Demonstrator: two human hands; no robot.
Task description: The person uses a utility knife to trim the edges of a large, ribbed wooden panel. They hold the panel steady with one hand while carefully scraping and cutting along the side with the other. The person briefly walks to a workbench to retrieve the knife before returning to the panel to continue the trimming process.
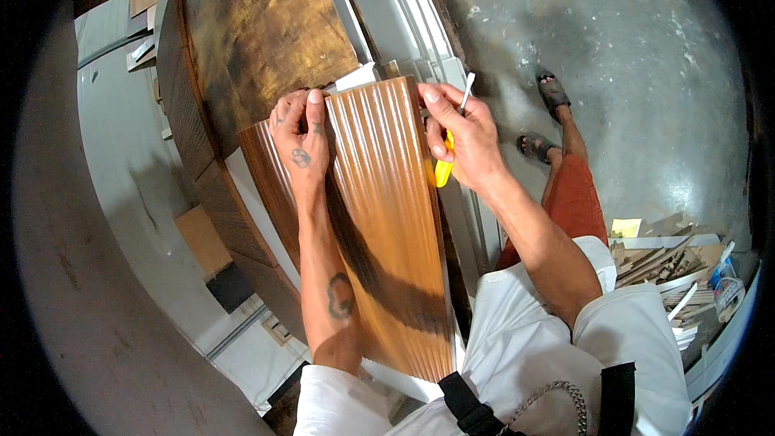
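A brown, glossy ribbed panel [387,218] lies lengthwise in front of me, its wider end towards my body. My left hand [300,131] is curled over the panel's far edge, thumb on top and fingertips out of sight. At the far right corner, my right hand [464,129] is closed around a slim yellow-handled tool [445,163]. A narrow pale shaft sticks up past the fingers; its exact kind is unclear. The right index finger and thumb are close to the panel's corner. A white piece [356,78] shows just beyond the far edge.
A worn yellow-brown board [266,24] extends beyond the panel. Long grey and white strips [404,4] run beside it. Legs in rust-red shorts [577,198] and dark sandals stand on the grey floor [638,89]. Scrap strips [670,266] lie at lower right, beside a clear container [728,295].
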